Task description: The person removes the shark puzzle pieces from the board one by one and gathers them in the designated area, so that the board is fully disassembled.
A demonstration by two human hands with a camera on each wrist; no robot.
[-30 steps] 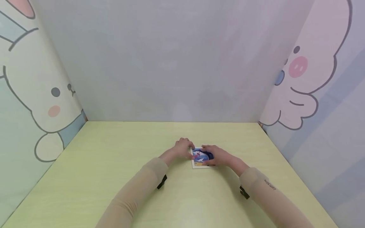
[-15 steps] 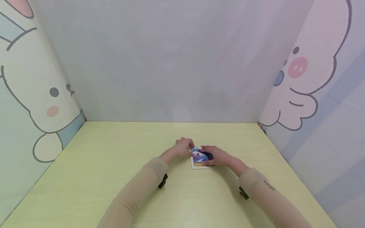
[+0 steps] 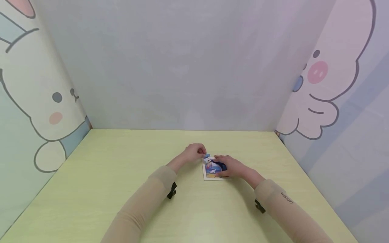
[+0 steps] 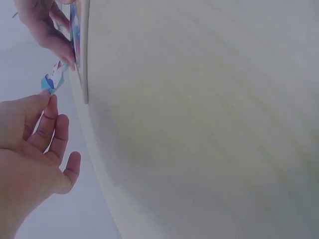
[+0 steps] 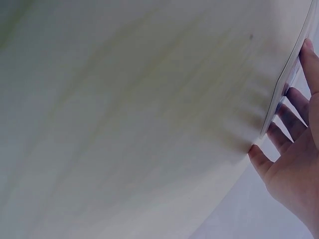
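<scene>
A small flat picture puzzle (image 3: 209,179) with a white border and blue sea print lies on the table, right of the middle. My left hand (image 3: 193,153) is at its far left corner. Thumb and index finger pinch a thin blue-and-white puzzle piece (image 4: 54,77), tilted up off the picture, while the other fingers stay loosely bent. From the right, my right hand (image 3: 233,166) rests on the puzzle with fingers and thumb spread, covering its right side. In the right wrist view, extended fingertips (image 5: 276,135) press along the board's edge.
The pale yellow-green table (image 3: 136,162) reaches back to a plain grey wall (image 3: 182,67). Side walls with a cartoon rabbit (image 3: 45,87) and another white cartoon animal (image 3: 331,67) close in left and right.
My left hand has moved slightly up and away from the puzzle's left edge, lifting the pinched piece at the corner. The right hand has stayed in place on the puzzle.
</scene>
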